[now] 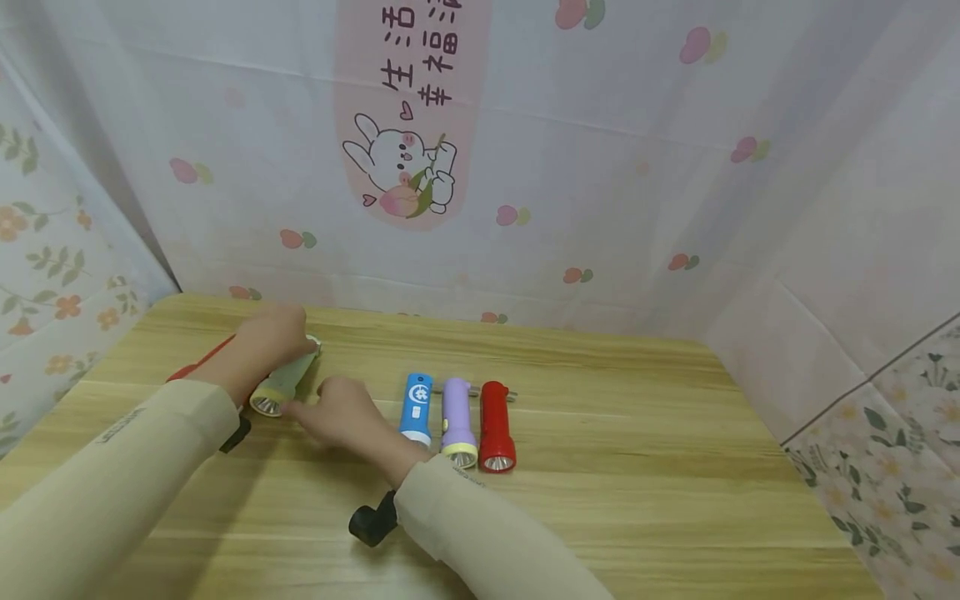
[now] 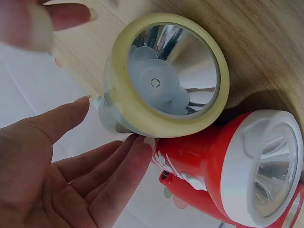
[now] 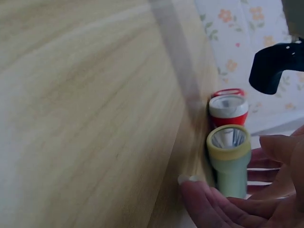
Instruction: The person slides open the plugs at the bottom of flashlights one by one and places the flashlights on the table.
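A pale green flashlight (image 1: 288,379) with a yellow rim lies at the left of the table, its lens toward me. My left hand (image 1: 262,342) reaches over it; in the left wrist view thumb and fingers (image 2: 130,175) hold it from two sides, fingertips against its body. Just right of its head is my right hand (image 1: 352,412), thumb and fingers spread apart, holding nothing. Beside the green one, partly hidden by the left hand in the head view, lie a red flashlight with a white rim (image 2: 237,166) and another red one (image 2: 183,194) behind it.
Right of my right hand stand in a row a blue flashlight (image 1: 417,408), a purple flashlight (image 1: 457,417) with a yellow rim and a red flashlight (image 1: 495,421). A printed curtain (image 1: 600,208) hangs along the wooden table's (image 1: 637,467) back edge.
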`<state>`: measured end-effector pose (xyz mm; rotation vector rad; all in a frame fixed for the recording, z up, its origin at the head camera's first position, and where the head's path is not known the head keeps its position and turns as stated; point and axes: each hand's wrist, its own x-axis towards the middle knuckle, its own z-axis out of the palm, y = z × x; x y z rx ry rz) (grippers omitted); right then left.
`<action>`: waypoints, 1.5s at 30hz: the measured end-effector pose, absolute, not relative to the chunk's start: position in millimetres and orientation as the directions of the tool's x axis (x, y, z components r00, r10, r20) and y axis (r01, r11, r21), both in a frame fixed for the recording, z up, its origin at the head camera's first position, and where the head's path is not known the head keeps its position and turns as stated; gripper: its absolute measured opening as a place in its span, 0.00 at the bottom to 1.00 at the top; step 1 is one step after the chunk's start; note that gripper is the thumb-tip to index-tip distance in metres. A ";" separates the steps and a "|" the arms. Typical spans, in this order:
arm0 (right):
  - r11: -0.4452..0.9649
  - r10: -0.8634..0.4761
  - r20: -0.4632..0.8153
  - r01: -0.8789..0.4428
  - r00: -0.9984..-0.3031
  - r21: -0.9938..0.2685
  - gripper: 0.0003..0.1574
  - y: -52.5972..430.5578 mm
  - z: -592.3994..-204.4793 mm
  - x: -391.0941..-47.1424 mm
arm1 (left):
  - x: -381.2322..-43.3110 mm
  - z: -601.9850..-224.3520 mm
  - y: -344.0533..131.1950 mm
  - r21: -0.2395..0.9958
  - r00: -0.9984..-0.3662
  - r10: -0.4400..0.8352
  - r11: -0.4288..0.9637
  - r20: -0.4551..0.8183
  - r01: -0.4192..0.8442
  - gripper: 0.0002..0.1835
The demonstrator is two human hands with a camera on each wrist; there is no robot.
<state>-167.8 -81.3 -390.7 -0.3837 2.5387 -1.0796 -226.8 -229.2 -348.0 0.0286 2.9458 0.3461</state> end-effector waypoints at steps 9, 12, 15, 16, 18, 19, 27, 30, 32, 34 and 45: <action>0.573 -0.272 -0.276 0.075 -0.922 -0.816 0.36 -90.4 -394.9 -172.1 | -229.0 -349.6 -229.6 0.287 -0.970 0.082 0.958 -0.229 0.013 0.14; 0.559 -0.263 -0.266 0.078 -0.927 -0.825 0.35 -92.2 -398.0 -172.9 | -230.4 -350.7 -229.8 0.336 -0.958 0.091 0.942 -0.271 -0.005 0.16; 0.557 -0.266 -0.241 0.055 -0.933 -0.829 0.32 -93.6 -401.0 -173.1 | -231.9 -352.4 -229.6 0.376 -0.944 0.090 0.926 -0.319 -0.039 0.18; 0.560 -0.267 -0.234 0.046 -0.935 -0.827 0.31 -93.8 -402.1 -173.1 | -232.5 -353.3 -229.6 0.384 -0.940 0.089 0.922 -0.330 -0.047 0.19; 0.552 -0.278 -0.222 0.033 -0.935 -0.833 0.28 -94.0 -403.2 -172.6 | -233.3 -355.0 -229.5 0.397 -0.931 0.095 0.916 -0.353 -0.056 0.20; 0.547 -0.281 -0.215 0.028 -0.935 -0.837 0.26 -94.1 -403.4 -172.1 | -233.6 -355.7 -229.3 0.407 -0.927 0.094 0.911 -0.363 -0.067 0.20; 0.550 -0.253 -0.227 0.054 -0.940 -0.833 0.19 -95.4 -400.5 -169.9 | -235.5 -357.3 -229.8 0.465 -0.901 0.110 0.879 -0.421 -0.109 0.21; 0.555 -0.239 -0.230 0.061 -0.943 -0.830 0.19 -96.1 -401.9 -170.9 | -234.4 -356.3 -229.9 0.483 -0.900 0.114 0.868 -0.421 -0.116 0.20; 0.557 -0.234 -0.227 0.060 -0.945 -0.828 0.20 -95.6 -402.6 -171.1 | -232.8 -355.0 -229.9 0.492 -0.903 0.116 0.863 -0.413 -0.114 0.20; 0.559 -0.231 -0.229 0.064 -0.946 -0.827 0.20 -94.2 -402.7 -171.0 | -231.6 -354.3 -230.5 0.500 -0.908 0.122 0.860 -0.400 -0.104 0.20; 0.455 -0.303 -0.229 0.070 -0.925 -0.888 0.17 -68.0 -376.9 -164.9 | -218.0 -340.3 -229.3 0.613 -0.936 0.194 0.790 -0.292 -0.028 0.26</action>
